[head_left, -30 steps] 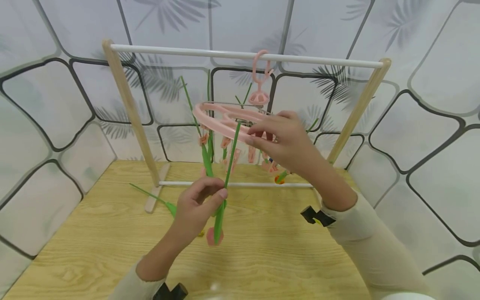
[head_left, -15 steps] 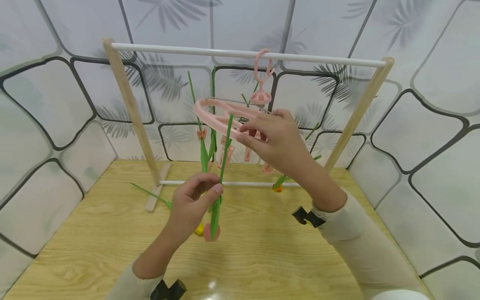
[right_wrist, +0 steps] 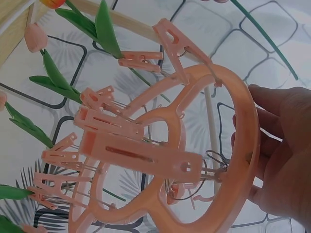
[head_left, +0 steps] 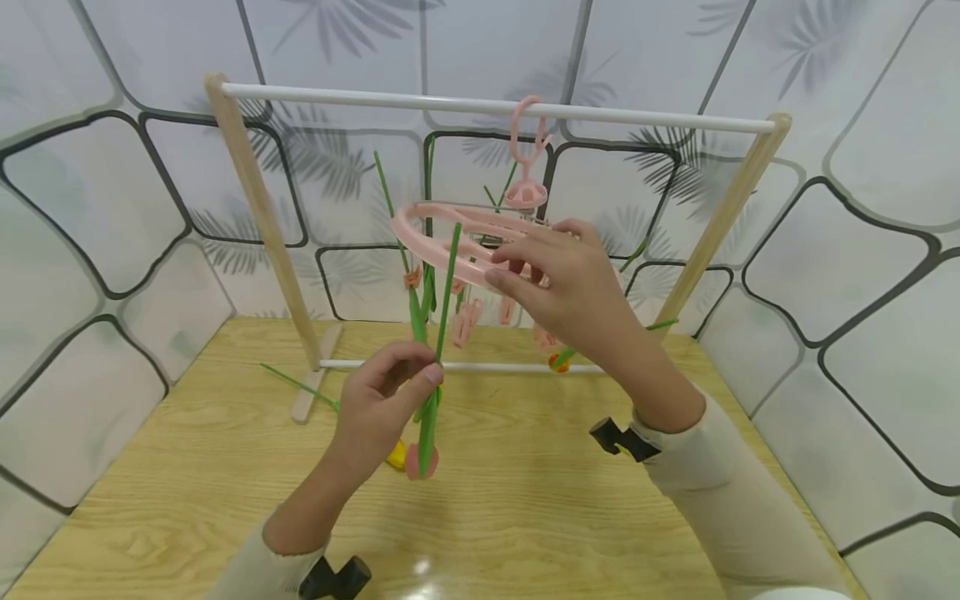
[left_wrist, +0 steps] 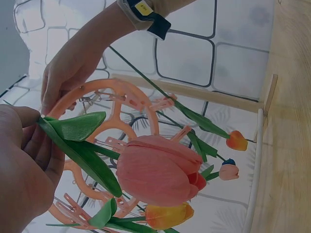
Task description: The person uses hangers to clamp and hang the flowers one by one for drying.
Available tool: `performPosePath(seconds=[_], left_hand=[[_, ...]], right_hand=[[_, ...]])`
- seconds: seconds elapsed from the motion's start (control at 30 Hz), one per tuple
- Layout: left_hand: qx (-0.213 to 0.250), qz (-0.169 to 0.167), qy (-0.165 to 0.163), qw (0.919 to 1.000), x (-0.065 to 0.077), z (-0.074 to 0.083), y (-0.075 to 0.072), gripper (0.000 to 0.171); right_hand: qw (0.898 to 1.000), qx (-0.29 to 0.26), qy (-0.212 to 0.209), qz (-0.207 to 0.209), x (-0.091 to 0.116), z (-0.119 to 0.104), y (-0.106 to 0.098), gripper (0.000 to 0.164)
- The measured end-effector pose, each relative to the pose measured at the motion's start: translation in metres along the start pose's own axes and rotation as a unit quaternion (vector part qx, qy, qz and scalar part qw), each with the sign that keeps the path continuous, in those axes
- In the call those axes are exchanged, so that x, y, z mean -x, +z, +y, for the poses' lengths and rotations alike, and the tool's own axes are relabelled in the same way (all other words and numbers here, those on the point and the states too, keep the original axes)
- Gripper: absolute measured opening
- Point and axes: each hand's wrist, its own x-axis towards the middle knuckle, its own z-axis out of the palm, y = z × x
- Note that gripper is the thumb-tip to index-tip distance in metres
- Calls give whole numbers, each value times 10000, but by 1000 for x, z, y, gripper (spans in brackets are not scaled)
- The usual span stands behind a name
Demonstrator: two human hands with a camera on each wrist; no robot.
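My left hand pinches the green stem of a pink artificial tulip between thumb and fingers. The tulip hangs bloom down, its stem end reaching up in front of the hanger's rim. With the right hand I grip the near right rim of a pink round clip hanger. Pink clothespins dangle from the hanger, and several hold upside-down tulips by their stems. One of these is an orange tulip. In the right wrist view a large clothespin near the hand has nothing in its jaws.
The hanger's hook loops over the white bar of a wooden-sided rack. A yellow tulip lies on the wood-grain table, partly behind the left hand. Patterned panels stand behind and at both sides.
The left hand and its pink tulip have shifted slightly left and up. The right hand and the hanger swung left, then back a little to the right.
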Motion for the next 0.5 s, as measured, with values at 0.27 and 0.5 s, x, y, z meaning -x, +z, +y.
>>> performPosePath(seconds=[0.27, 0.5], left_hand=[[130, 11, 50, 9999, -1, -3, 2, 14], [51, 27, -142, 9999, -1, -1, 3, 16]], right_hand=[[9999, 113, 83, -63, 4, 1, -3, 20], [9996, 210, -30, 163, 8, 4, -4, 20]])
